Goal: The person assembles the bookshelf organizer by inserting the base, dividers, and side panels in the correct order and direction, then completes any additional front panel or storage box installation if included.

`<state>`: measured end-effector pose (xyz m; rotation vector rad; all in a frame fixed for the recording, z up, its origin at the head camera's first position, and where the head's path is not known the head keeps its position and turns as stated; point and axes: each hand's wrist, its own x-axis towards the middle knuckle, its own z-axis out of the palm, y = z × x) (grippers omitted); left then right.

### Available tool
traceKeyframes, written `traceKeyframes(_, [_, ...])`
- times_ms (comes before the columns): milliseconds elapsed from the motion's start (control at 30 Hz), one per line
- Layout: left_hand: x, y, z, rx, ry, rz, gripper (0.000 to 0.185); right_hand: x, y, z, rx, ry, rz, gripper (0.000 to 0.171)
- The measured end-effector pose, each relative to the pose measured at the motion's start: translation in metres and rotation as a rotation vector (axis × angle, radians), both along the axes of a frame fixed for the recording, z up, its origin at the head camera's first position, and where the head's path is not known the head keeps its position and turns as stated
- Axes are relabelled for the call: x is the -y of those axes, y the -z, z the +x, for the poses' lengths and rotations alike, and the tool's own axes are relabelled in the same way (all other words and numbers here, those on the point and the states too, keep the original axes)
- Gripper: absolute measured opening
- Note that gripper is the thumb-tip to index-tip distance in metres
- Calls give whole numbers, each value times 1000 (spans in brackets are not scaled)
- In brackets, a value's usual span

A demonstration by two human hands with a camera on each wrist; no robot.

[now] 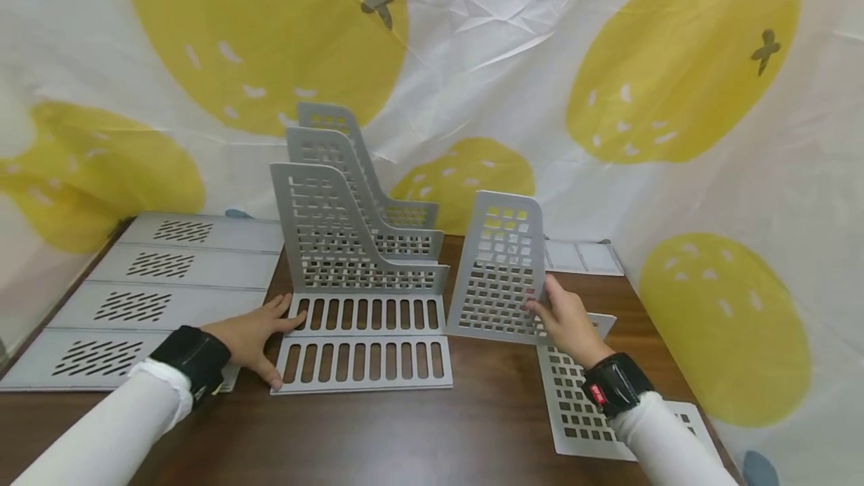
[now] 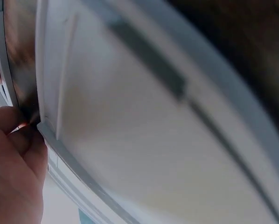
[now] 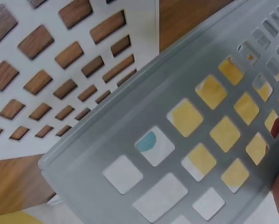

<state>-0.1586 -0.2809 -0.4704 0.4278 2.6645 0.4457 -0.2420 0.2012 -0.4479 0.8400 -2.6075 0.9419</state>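
Note:
My right hand (image 1: 567,321) pinches the edge of a grey perforated divider panel (image 1: 502,276), holding it upright to the right of the slotted base. Part of that panel is hidden behind the hand. Fingers spread, my left hand (image 1: 253,332) rests at the left edge of the grey slotted base (image 1: 364,337), its thumb by the front corner. Several matching dividers (image 1: 324,227) with curved-down fronts stand one behind another on the base's rear part. In the right wrist view the held panel (image 3: 144,121) slants across, close up.
Flat grey panels (image 1: 223,265) with slanted slits lie along the table's left side. Under my right arm lie perforated panels (image 1: 574,415). A pale sectioned panel (image 1: 587,257) lies at the back right. A lemon-patterned cloth (image 1: 472,81) hangs behind the wooden table (image 1: 378,441).

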Motion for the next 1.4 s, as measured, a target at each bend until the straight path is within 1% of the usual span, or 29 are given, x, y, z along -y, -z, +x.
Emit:
traceKeyframes(100, [4, 0, -1, 1, -12, 3, 121, 8, 3, -4, -8, -22, 14, 31])
traceKeyframes(233, [14, 2, 0, 21, -19, 20, 125, 17, 8, -6, -3, -82, 39, 30])
traceKeyframes(367, [22, 3, 4, 37, -34, 38, 125, 23, 12, -7, -1, -120, 15, 31])
traceKeyframes(467, [27, 5, 9, 29, -26, 57, 123, 25, 16, -7, -2, -131, 6, 33])
traceKeyframes(533, [32, 6, 13, 0, -15, 58, 125, 25, 19, -8, -11, -140, 24, 34])
traceKeyframes(600, [37, 6, 17, -41, -15, 41, 128, 24, 20, -7, -34, -135, 72, 33])
traceKeyframes(700, [41, 5, 22, -112, -30, -17, 132, 23, 20, -8, -87, -131, 133, 30])
traceKeyframes(767, [42, 3, 23, -144, -32, -61, 130, 23, 19, -9, -101, -127, 145, 26])
traceKeyframes(867, [43, 2, 23, -176, -11, -114, 125, 27, 20, -12, -92, -136, 107, 24])
traceKeyframes(1000, [44, 1, 21, -178, 8, -150, 122, 41, 25, -13, -87, -172, 60, 21])
traceKeyframes(1100, [41, 1, 20, -157, 8, -146, 120, 62, 28, -11, -87, -247, 46, 19])
traceKeyframes(1200, [33, 1, 14, -144, 7, -129, 119, 83, 26, -7, -62, -314, 30, 21])
traceKeyframes(1300, [24, 2, 7, -141, 16, -109, 118, 96, 22, -4, -51, -322, 13, 22])
traceKeyframes(1400, [19, 3, 1, -141, 22, -100, 118, 102, 17, -1, -46, -305, 4, 24])
